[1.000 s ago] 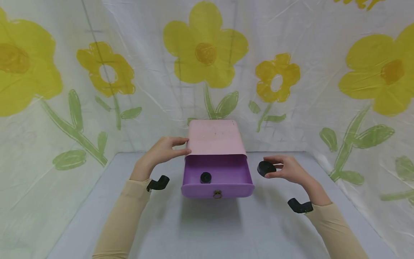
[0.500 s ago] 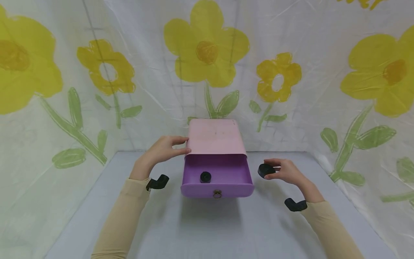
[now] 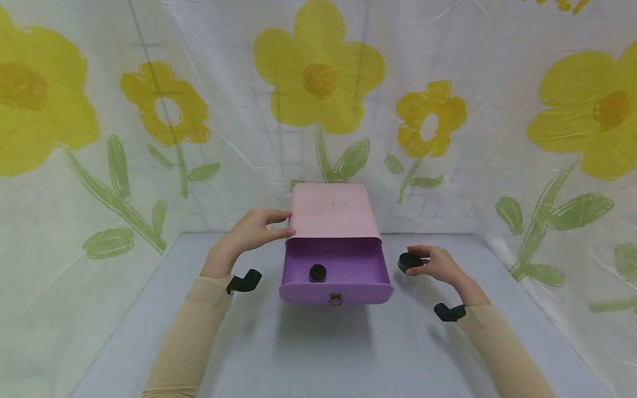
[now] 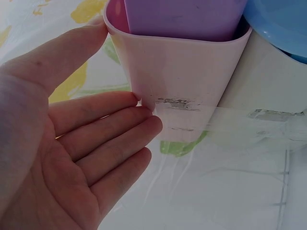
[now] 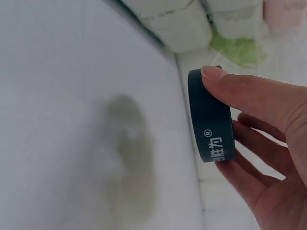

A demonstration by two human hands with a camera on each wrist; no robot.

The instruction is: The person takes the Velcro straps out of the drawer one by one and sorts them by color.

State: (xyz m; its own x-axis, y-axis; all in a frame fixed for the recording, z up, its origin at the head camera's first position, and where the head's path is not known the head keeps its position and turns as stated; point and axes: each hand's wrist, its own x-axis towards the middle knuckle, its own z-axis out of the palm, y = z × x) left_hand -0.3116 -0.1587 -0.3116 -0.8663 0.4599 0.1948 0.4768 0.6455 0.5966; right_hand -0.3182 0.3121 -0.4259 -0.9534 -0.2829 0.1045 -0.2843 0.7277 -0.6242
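A pink drawer unit (image 3: pixel 333 213) stands with its purple drawer (image 3: pixel 298 293) pulled out, a small ring pull on the front. Inside the drawer lies a small black roll (image 3: pixel 317 273). My left hand (image 3: pixel 249 229) touches the unit's left side with straight fingers, the thumb at its front edge. To the right of the drawer, my right hand (image 3: pixel 438 264) pinches a roll of black tape (image 5: pixel 211 120) between thumb and fingers. White lettering shows on the roll's outer face in the right wrist view. The roll is held above the table, its shadow below.
In the left wrist view, a white casing (image 4: pixel 268 91) with a blue drawer (image 4: pixel 278 19) adjoins the pink unit. Pale casings (image 5: pixel 177 24) show in the right wrist view. The white table (image 3: pixel 323 359) ends at a flower-printed curtain (image 3: pixel 239 166).
My right hand has lowered slightly with the roll of tape, its forearm shifting left. The left hand stays at the pink unit, and the drawer stays out.
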